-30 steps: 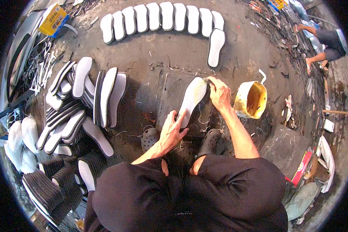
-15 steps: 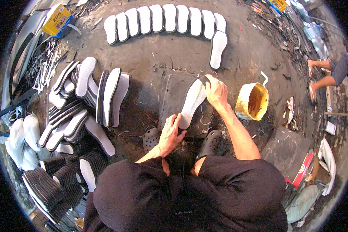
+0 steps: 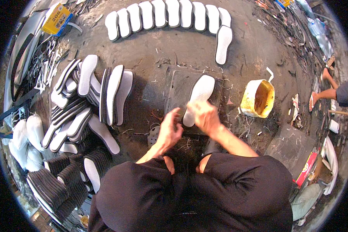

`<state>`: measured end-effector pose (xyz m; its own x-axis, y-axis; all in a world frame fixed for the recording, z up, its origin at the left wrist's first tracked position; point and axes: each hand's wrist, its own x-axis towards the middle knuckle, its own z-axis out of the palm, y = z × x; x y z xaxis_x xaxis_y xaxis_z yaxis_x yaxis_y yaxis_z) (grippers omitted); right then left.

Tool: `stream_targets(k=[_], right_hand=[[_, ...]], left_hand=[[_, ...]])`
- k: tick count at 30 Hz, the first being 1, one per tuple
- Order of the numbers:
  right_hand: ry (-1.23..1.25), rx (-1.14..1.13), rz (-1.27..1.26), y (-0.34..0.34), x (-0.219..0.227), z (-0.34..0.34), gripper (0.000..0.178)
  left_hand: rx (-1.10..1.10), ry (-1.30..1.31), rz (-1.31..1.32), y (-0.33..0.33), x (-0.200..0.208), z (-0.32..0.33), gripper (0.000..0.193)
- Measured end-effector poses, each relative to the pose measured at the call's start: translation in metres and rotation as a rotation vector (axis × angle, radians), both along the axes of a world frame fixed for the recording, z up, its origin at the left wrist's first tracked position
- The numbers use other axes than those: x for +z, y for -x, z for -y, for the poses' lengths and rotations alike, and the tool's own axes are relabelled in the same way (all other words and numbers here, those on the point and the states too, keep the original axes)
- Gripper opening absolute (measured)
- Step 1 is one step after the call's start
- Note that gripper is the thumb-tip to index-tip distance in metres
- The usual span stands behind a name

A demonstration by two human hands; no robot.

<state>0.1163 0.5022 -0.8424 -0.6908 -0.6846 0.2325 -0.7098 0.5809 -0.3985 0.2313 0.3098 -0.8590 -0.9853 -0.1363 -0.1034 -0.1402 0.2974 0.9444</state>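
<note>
A white-topped shoe sole with a dark edge lies flat on a dark board before me. Over its near end is my right hand, smeared by motion; its fingertips are at the sole's left edge, and I cannot tell whether they grip anything. My left hand hovers just left of that end, apart from the sole, fingers loosely bent and parted with nothing in them. To the right of the board stands a cut-open yellowish-white tub, its inside coated with brown and yellow residue.
Several white soles form a curved row at the far side, one more sole below its right end. A heap of soles and dark stacks fill the left. Another person's legs show at right, near scraps.
My right hand has slid from the sole's far end down to its near end. My left hand has come off the sole. The view has shifted slightly.
</note>
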Motion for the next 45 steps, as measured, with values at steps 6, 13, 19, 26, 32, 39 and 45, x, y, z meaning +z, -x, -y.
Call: stream_targets(k=[6,13,19,26,32,39,45], right_hand=[[0.091,-0.097,0.457,-0.069,0.024,-0.011,0.031],[0.350,-0.818,0.148,0.029,0.099,-0.153,0.042],[-0.445,-0.770,-0.094,-0.023,0.092,-0.208,0.031],[-0.037,-0.919,0.109,-0.020,0.163,-0.166,0.029],[-0.092,-0.997,-0.002,0.039,0.128,-0.219,0.037],[-0.303,-0.943,0.010,0.115,0.051,-0.281,0.034],[0.802,-1.103,0.566,0.076,0.082,-0.289,0.041]], left_hand=[[0.154,-0.049,0.033,0.022,0.002,0.022,0.056],[-0.142,0.317,-0.010,0.022,0.000,-0.041,0.119],[0.063,0.239,-0.183,0.118,0.009,-0.058,0.120],[0.060,0.235,-0.140,0.303,-0.012,-0.065,0.121],[0.261,0.496,-0.381,0.234,0.007,-0.020,0.082],[0.699,1.036,-0.111,0.042,0.018,0.152,0.054],[0.499,1.041,0.070,-0.019,0.020,0.200,0.051]])
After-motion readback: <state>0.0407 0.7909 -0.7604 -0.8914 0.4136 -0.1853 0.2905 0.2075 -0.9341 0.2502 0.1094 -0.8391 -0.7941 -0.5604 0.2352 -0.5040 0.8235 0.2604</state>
